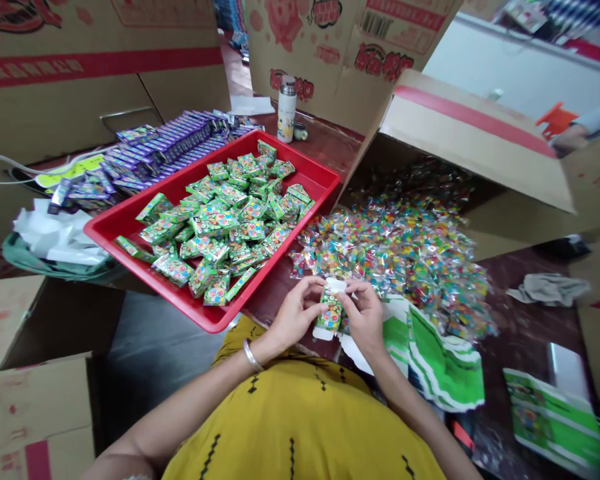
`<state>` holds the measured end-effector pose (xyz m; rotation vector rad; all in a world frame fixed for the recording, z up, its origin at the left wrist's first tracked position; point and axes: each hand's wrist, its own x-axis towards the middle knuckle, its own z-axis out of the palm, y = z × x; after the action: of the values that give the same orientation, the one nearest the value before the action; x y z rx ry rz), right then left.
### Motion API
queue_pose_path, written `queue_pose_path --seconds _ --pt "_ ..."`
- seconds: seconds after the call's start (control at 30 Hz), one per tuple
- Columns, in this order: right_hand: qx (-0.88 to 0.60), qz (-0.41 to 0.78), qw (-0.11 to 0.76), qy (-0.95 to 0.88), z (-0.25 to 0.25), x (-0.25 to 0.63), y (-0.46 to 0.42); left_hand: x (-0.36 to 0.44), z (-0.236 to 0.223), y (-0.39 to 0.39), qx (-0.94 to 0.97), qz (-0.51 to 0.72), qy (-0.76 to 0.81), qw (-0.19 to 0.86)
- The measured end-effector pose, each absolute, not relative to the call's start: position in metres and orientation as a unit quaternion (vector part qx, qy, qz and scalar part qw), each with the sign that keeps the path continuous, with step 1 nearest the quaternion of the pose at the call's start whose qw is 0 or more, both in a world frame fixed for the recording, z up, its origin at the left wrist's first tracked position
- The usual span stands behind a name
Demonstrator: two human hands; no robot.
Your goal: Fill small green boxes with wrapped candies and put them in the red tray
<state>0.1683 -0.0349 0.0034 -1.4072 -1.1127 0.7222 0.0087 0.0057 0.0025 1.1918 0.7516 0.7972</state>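
Both hands hold one small green box (330,312) with its white top flap open, just above my lap. My left hand (295,313) grips its left side and my right hand (363,313) pinches the right side near the flap. A silver bangle sits on my left wrist. Just beyond the hands lies a heap of clear candy packets (405,247) with coloured sweets. To the left, a red tray (130,223) holds many filled green boxes (225,217).
Flat unfolded green box blanks lie at my right (440,363) and far right (555,417). Purple boxes (160,150) are stacked behind the tray. A thermos (287,110) stands at the back. Large cardboard cartons (475,127) surround the table. A grey cloth (550,288) lies right.
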Motion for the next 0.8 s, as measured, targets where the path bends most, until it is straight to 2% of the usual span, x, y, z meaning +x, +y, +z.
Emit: queue_pose_path --seconds 0.07,0.4,0.5,0.7,0.8 --pt "-0.584 0.348 0.579 -0.450 0.006 0.169 -0.033 0.011 0.000 0.006 0.506 0.366 0.340 0.703" --pt "-0.603 0.501 0.461 -0.417 0.018 0.191 -0.019 0.003 0.009 0.006 0.589 0.332 0.340 0.654" --pt "-0.609 0.499 0.450 -0.422 0.018 0.193 -0.015 0.002 0.011 0.005 0.587 0.326 0.326 0.665" --pt "-0.592 0.409 0.426 -0.548 0.029 0.186 -0.024 -0.003 0.010 0.001 0.578 0.326 0.342 0.665" --pt "-0.566 0.427 0.362 -0.605 0.033 0.189 -0.020 -0.009 0.004 -0.002 0.561 0.321 0.343 0.681"
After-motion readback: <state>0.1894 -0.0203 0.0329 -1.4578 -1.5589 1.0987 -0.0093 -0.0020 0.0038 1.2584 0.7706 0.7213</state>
